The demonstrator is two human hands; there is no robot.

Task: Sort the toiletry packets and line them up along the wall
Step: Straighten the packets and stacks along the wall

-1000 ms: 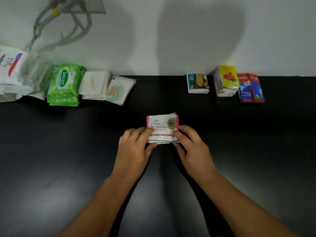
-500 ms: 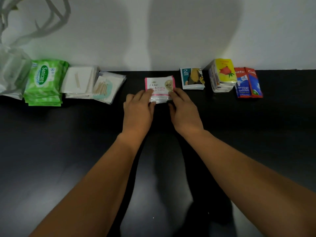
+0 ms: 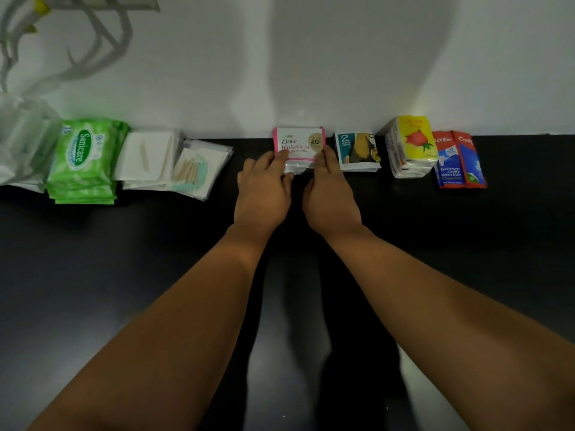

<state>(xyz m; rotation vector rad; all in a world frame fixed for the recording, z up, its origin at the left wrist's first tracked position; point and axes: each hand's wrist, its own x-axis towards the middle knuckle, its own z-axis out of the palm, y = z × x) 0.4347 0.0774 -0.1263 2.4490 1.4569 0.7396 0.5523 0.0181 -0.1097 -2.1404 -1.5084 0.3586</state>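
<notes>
Head view, step in hand: placement of the pink-and-white Dove sachet stack [image 3: 299,144] into the row along the white wall [image 3: 311,73].
Head view, sachet stack position: on the black tabletop [image 3: 124,275], far edge at or touching the wall base, in the gap between the clear packets of cotton swabs [image 3: 196,169] and the teal-and-white two-wash sachets [image 3: 356,150].
Head view, left hand [image 3: 264,189]: fingers on the stack's left edge and near corner, pinching it from that side.
Head view, right hand [image 3: 329,194]: fingers against the stack's right edge; the two hands clamp the stack between them.
Head view, row, left part: green Sanicare wipe packs [image 3: 84,160], then white flat paper sachets [image 3: 147,157], then the swab packets.
Head view, row, right part: yellow rose-printed tissue pack [image 3: 412,144], then red-and-blue toothpaste sachets [image 3: 460,161].
Head view, far left: crumpled white plastic bag [image 3: 21,144], contents unclear.
Judgement, progress: the stack appears seated in line; the row looks nearly complete.
Judgement, next move: square the stack's edges, check its spacing from the two-wash sachets, then release both hands without dragging the top sachets.
</notes>
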